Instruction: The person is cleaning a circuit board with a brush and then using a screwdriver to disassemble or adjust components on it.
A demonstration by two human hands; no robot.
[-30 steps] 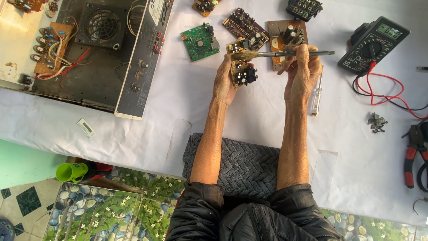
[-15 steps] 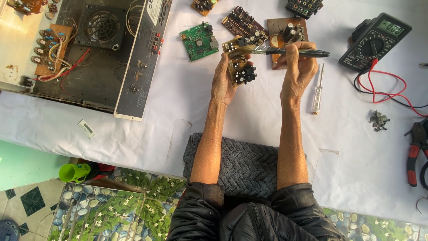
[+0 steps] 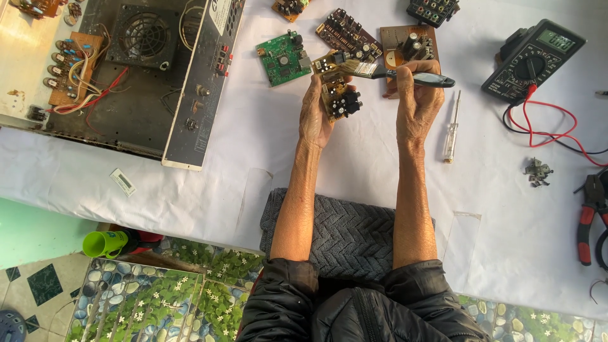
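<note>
We hold a small brown circuit board [image 3: 335,95] in our left hand [image 3: 315,117], above the far middle of the white table [image 3: 354,171]. Our right hand [image 3: 418,101] grips a brush [image 3: 405,76]; its long axis runs leftward, bristles touching the board's far edge

Single view only, worn on the head, looking almost straight down past both forearms onto the white-covered table [image 3: 266,164]. Close enough to take in lap and tiled floor at the lower edge, table filling the upper part. Taking the multimeter [image 3: 533,60] as landmark: left hand [image 3: 315,111] and right hand [image 3: 418,101] left of it near centre top, opened amplifier chassis [image 3: 133,69] far left, pliers [image 3: 589,215] below it at the right edge.
</note>
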